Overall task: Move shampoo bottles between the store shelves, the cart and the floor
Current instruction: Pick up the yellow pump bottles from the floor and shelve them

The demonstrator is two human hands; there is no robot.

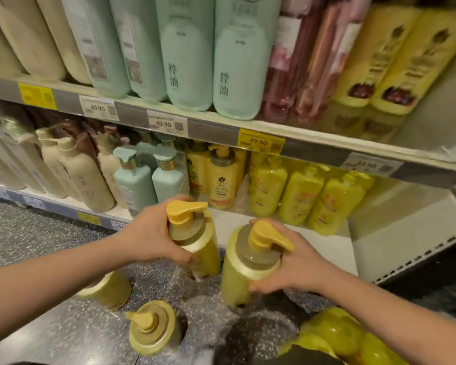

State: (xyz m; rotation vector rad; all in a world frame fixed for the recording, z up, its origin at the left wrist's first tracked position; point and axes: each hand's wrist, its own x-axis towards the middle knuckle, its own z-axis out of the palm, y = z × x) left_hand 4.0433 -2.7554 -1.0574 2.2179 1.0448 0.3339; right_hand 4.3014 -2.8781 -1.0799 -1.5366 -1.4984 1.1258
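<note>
My left hand [153,230] grips the neck of a yellow pump shampoo bottle [200,246], held upright just in front of the bottom shelf edge. My right hand [290,262] grips a second yellow pump bottle [241,275] around its shoulder, a little lower and to the right. Both bottles hang above the speckled floor [37,238]. Two more yellow pump bottles stand on the floor: one [153,327] near the lower middle, another [108,289] partly hidden under my left forearm.
The bottom shelf [327,248] has a bare white patch right behind the held bottles, with yellow bottles [300,196], mint bottles [136,180] and cream bottles [87,177] farther back. An upper shelf [213,129] overhangs. Wrapped yellow bottles [337,335] lie at lower right.
</note>
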